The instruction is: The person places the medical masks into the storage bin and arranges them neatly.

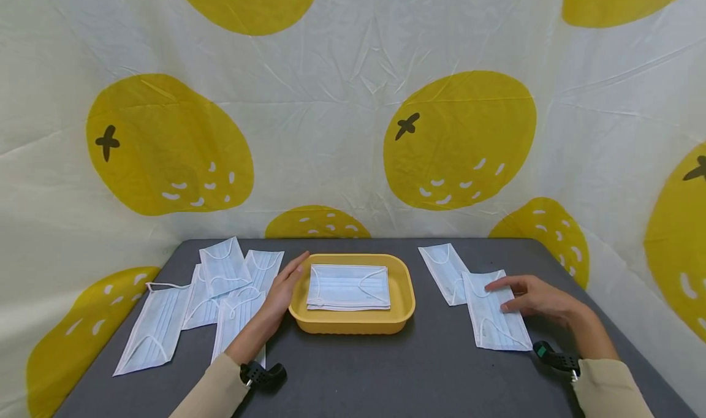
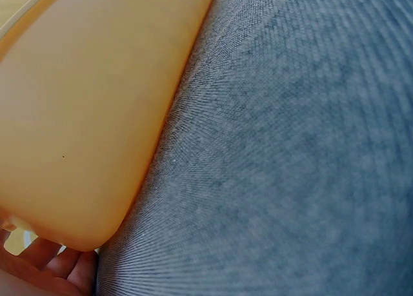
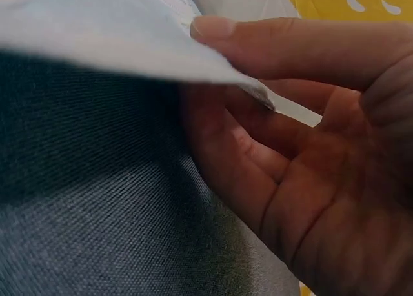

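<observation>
A yellow tray (image 1: pixel 405 295) stands mid-table with a stack of light blue face masks (image 1: pixel 349 287) in it. My left hand (image 1: pixel 288 283) lies with straight fingers against the tray's left wall; close up, the left wrist view shows that yellow tray wall (image 2: pixel 84 115) with my fingers (image 2: pixel 51 270) below it. My right hand (image 1: pixel 518 295) rests with straight fingers on a face mask (image 1: pixel 493 320) lying right of the tray. In the right wrist view this mask's (image 3: pixel 116 38) edge lifts against my palm, under a fingertip (image 3: pixel 258 44).
A second mask (image 1: pixel 445 272) lies partly under the one I touch. Several loose masks (image 1: pixel 209 292) are spread over the left of the dark grey table (image 1: pixel 386 369). A white cloth with yellow fruit prints (image 1: pixel 353 130) hangs behind and beside the table.
</observation>
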